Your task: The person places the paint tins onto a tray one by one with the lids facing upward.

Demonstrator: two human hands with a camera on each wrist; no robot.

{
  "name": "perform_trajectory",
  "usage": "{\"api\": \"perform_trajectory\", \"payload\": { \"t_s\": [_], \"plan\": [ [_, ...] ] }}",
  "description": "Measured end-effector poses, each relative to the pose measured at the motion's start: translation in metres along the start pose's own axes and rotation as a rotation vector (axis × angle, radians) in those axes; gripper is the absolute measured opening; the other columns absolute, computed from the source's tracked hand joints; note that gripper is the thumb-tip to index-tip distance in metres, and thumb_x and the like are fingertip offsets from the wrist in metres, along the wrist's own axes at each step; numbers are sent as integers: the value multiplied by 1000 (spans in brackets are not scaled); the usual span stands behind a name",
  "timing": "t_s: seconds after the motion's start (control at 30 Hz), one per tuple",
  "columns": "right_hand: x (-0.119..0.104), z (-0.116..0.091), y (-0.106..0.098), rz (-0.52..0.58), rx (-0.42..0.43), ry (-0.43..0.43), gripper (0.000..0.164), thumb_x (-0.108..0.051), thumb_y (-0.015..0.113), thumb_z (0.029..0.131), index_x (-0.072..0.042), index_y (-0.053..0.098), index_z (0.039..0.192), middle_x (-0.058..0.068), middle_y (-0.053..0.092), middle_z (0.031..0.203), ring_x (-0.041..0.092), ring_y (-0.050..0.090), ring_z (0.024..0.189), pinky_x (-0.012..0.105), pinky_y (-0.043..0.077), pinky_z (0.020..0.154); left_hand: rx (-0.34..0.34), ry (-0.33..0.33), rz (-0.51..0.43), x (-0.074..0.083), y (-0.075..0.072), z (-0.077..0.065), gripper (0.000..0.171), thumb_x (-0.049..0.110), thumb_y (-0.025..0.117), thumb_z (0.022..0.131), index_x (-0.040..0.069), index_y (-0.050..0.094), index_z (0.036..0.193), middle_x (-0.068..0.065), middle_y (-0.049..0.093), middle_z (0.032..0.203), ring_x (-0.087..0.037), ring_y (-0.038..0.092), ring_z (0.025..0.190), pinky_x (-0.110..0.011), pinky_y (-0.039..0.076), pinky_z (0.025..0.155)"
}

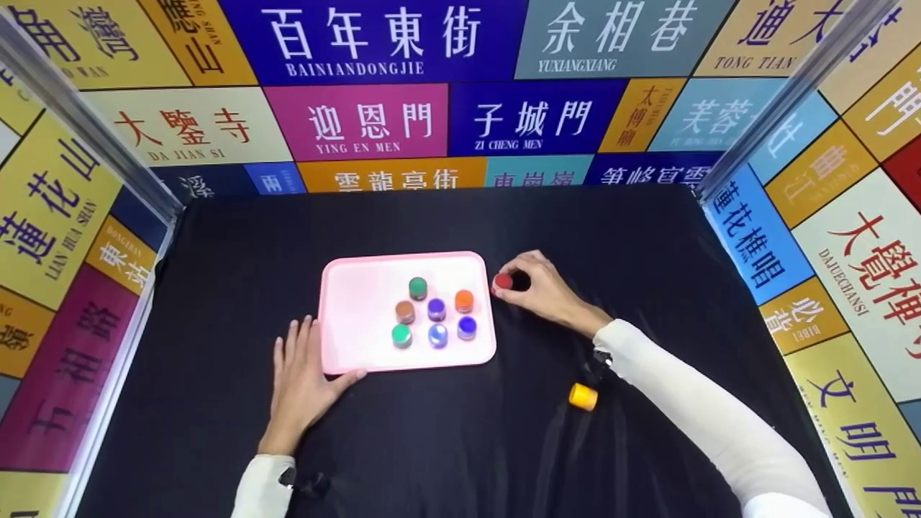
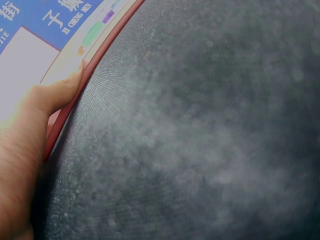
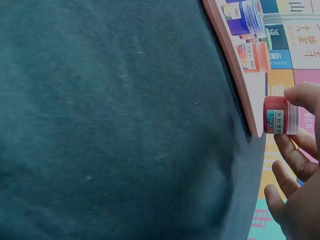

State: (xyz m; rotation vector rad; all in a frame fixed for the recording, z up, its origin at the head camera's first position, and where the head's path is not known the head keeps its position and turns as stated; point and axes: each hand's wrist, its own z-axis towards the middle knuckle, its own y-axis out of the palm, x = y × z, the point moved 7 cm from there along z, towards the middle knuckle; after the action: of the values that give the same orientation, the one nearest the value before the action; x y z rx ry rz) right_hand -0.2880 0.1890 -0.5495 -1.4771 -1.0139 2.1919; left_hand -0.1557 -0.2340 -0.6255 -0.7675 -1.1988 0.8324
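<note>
A pink tray (image 1: 352, 295) lies on the black cloth, holding several small paint jars. My left hand (image 1: 302, 381) rests at its lower left corner, fingers straight along the left side and thumb (image 2: 67, 90) on the front rim. Between thumb and fingers, my right hand (image 1: 543, 288) pinches a red paint jar (image 3: 276, 115) by its clear lid, just off the tray's right edge. Nearest to it in the tray are an orange jar (image 1: 464, 301) and a blue jar (image 1: 467, 328). Further left stand a dark green jar (image 1: 418, 288), a brown jar (image 1: 405, 311) and a light green jar (image 1: 401, 335).
A yellow jar (image 1: 583, 397) lies on its side on the cloth, below the right forearm. Purple (image 1: 437, 309) and pale blue (image 1: 437, 335) jars stand mid-tray. Panels with printed signs (image 1: 374, 122) wall in the back and both sides.
</note>
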Motion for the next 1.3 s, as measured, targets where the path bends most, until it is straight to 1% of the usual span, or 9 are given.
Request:
{"api": "perform_trajectory", "payload": {
  "t_s": [0.2,0.43,0.67,0.77,1.0,1.2,1.3],
  "plan": [
    [-7,10,4,18,-4,-29,29,-17,95,88,-5,80,110,9,76,104,33,59,118,46,47,109,-15,-20,-5,-1,0,0,129,74,83,82,0,28,172,-27,27,178,-47,15,168,-65,3,135],
    [-10,23,13,16,-26,-13,30,-21,93,90,-6,80,112,9,75,107,32,57,121,46,46,111,-32,-25,-4,-1,1,1,129,75,82,84,1,27,173,-27,26,179,-47,13,168,-65,2,135],
    [-16,35,24,19,-47,-14,32,-24,92,92,-5,80,115,11,75,111,33,57,123,49,45,113,-23,-20,5,-2,1,0,129,74,84,83,0,28,172,-27,27,178,-47,14,168,-65,3,135],
    [-17,38,29,29,-54,-17,31,-24,92,92,-6,80,114,10,75,110,33,57,123,48,45,114,-27,-25,2,-2,1,0,129,75,83,83,0,28,172,-26,26,179,-47,14,168,-65,3,135],
    [-22,46,39,30,-62,-50,29,-25,92,91,-6,80,110,10,75,105,32,58,121,44,47,111,-22,-23,-10,-1,2,1,129,74,83,83,1,27,173,-26,26,179,-47,14,168,-65,2,136],
    [-30,51,49,43,-77,-54,27,-24,91,92,-6,81,110,10,76,108,33,58,121,47,46,108,-28,-33,4,-1,2,0,131,77,82,82,0,27,173,-25,25,179,-46,13,169,-64,2,136],
    [-33,53,55,49,-90,-52,27,-24,91,91,-8,81,110,9,76,105,32,58,120,48,46,107,-30,-39,5,-2,1,1,131,77,82,82,0,27,173,-24,25,180,-45,12,169,-63,1,136]
  ]
}}
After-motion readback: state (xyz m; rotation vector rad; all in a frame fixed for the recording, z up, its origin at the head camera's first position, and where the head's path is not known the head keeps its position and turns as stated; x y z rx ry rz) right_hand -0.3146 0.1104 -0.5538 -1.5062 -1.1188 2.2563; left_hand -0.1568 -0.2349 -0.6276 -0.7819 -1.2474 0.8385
